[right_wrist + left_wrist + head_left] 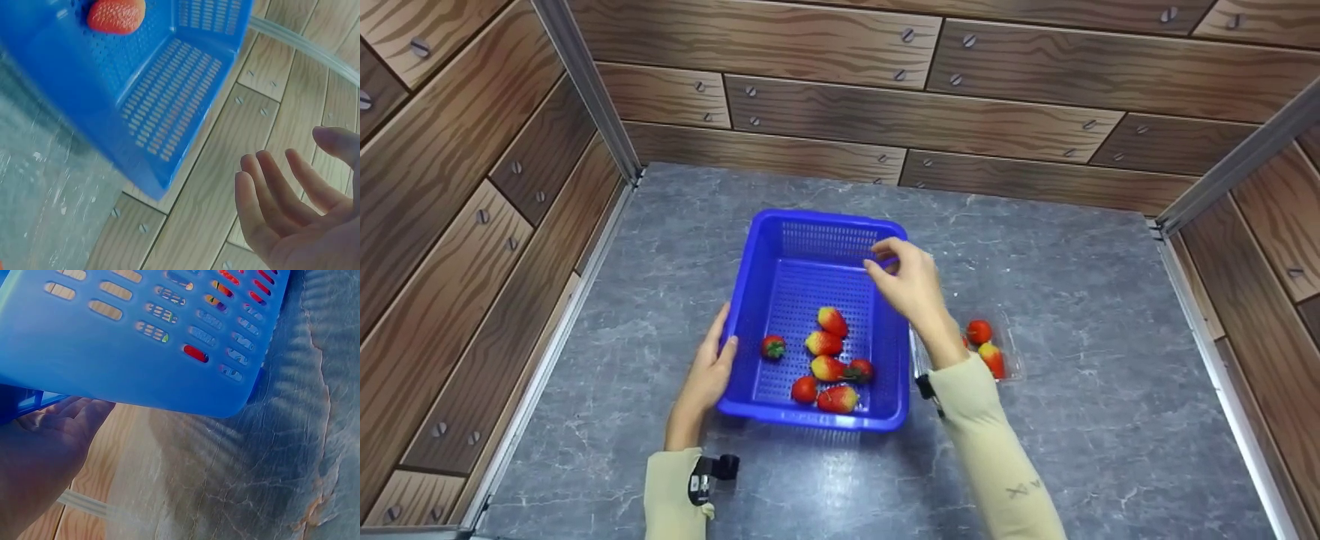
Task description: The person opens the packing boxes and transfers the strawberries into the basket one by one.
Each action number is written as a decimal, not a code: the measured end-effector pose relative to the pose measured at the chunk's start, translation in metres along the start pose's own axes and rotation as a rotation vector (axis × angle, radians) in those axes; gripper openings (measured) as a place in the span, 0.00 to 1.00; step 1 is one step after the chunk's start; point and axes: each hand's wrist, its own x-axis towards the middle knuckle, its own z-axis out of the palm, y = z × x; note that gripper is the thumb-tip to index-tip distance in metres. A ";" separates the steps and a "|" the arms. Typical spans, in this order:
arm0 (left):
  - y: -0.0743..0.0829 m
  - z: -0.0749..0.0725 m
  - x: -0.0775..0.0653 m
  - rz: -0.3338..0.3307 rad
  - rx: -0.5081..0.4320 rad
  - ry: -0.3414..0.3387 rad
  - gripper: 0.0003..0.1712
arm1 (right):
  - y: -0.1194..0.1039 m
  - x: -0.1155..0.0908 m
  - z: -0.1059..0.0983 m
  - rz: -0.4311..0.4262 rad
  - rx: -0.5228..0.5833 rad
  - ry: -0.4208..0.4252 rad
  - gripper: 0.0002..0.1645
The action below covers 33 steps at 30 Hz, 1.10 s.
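My left hand (709,369) grips the left side of a blue plastic basket (741,300), its thumb over the rim and its fingers against the outside. In the left wrist view that hand (59,433) shows below the rim, beside the slotted wall (112,349). Inside the basket lie several strawberries, some red and yellow (838,399), others all red (804,389), mostly toward the near end. Over the basket's far right rim is my right hand (911,277), holding nothing. Its fingers look loosely bent in the right wrist view, near a strawberry (117,16) in the basket.
Right of the basket a clear plastic tray (1014,366) holds a few more strawberries (979,331), partly hidden by my right forearm. The grey marbled surface (1095,337) is bounded by wood-patterned panels (825,105) at the back and sides, with metal rails (1222,367) along the edges.
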 end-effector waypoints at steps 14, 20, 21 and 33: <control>-0.002 0.001 0.002 -0.008 -0.017 0.008 0.34 | 0.032 -0.025 -0.028 0.080 0.055 0.123 0.12; -0.002 0.003 0.001 0.018 -0.034 0.018 0.33 | 0.050 -0.035 -0.033 0.142 0.037 0.141 0.12; -0.002 0.004 0.001 0.023 -0.033 0.016 0.33 | 0.054 -0.037 -0.033 0.155 0.033 0.143 0.13; -0.001 0.003 0.001 0.006 -0.028 0.008 0.33 | 0.099 -0.062 -0.039 0.320 -0.104 0.139 0.17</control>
